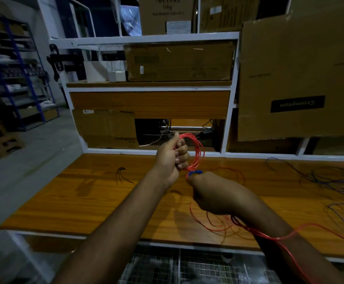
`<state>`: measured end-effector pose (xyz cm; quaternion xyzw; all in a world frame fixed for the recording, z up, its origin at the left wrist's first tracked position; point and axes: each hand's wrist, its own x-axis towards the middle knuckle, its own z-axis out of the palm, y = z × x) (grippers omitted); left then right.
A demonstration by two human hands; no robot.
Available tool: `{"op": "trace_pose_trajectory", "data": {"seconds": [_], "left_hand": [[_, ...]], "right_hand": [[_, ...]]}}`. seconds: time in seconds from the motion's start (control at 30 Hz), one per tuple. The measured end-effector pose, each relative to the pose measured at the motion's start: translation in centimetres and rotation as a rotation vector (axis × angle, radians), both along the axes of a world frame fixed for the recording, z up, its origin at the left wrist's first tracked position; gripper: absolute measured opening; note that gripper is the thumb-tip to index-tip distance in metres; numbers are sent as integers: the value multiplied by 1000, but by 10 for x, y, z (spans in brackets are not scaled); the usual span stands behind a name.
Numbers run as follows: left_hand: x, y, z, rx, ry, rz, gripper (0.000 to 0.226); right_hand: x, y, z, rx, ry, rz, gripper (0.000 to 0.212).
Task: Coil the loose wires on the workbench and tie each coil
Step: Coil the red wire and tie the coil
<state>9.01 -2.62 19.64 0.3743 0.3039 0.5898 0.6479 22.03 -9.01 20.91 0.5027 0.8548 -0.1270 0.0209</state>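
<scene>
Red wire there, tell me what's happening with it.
A person is coiling the red wire above the workbench. The left hand grips the finished loops, while the right hand holds something blue against the coil's lower edge, possibly a tie. The wire's loose tail trails under the right wrist. A tangle of dark wires lies uncoiled on the right.

The right hand (214, 193) hides its own fingertips and how they meet the blue tie (195, 172). At four o'clock the red wire (302, 261) and purple wires (335, 181) run off frame.
</scene>
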Motion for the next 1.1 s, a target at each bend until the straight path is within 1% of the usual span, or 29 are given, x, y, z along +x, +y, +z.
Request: {"op": "trace_pose_trajectory", "data": {"seconds": [0.07,0.13,0.2,0.27,0.33,0.4,0.47,0.57,0.63,0.77,0.87,0.9,1.0,1.1], "left_hand": [[-1,0,-1,-13,-2,-3,42],[1,-3,-1,-19,22,-11,43],[5,-7,0,-26,62,-6,45],[6,-8,4,-22,48,17,48],[3,-7,9,-6,35,38,49],[-1,-3,11,12,88,68,51],[-2,-2,12,19,160,109,49],[-2,-4,12,50,248,130,36],[-3,-7,12,98,324,100,38],[-3,-11,11,189,401,-12,39],[-7,-8,10,166,479,-137,44],[-9,-7,10,144,502,-162,45],[-16,-4,13,99,575,-206,41],[-27,-3,13,84,671,-230,43]], "right_hand": [[0,1,12,71,-22,30,28],[-2,4,26,208,-8,50,34],[0,9,38,291,15,75,39],[6,11,47,389,68,118,38],[11,17,48,548,166,226,32],[13,22,45,614,231,295,28],[12,26,44,660,245,331,25],[11,32,43,771,308,331,26],[12,36,43,793,349,298,25],[16,47,46,683,443,201,33],[22,56,48,543,544,147,28],[26,59,50,443,570,124,27],[45,70,53,51,648,92,25],[68,81,52,-135,652,106,27]]}}
